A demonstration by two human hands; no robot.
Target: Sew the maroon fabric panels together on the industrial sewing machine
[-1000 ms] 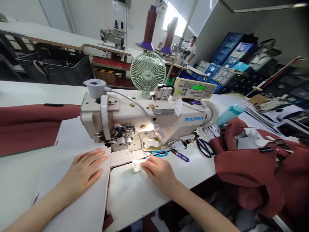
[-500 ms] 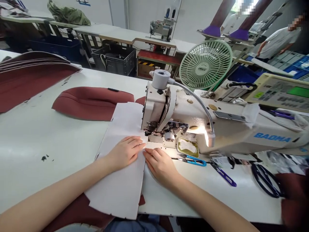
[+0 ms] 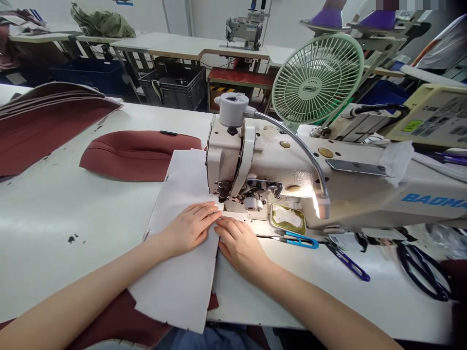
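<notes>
White panel (image 3: 178, 284): on table (image 3: 105, 218), at 7 o'clock from sewing machine head (image 3: 226, 160); maroon fabric (image 3: 116, 323) shows past its 7 o'clock corner. Risk (judged): uneven pressing could skew the panel's edge; a finger pushed too far toward 12 o'clock could be caught under the head. Left hand (image 3: 193, 226): laid flat, fingers close together, on panel. Right hand (image 3: 239, 243): fingers bent, tips at panel's 2 o'clock edge; pinching or only touching, cannot tell. Blue snips (image 3: 301, 241) at its 3 o'clock, apart.
</notes>
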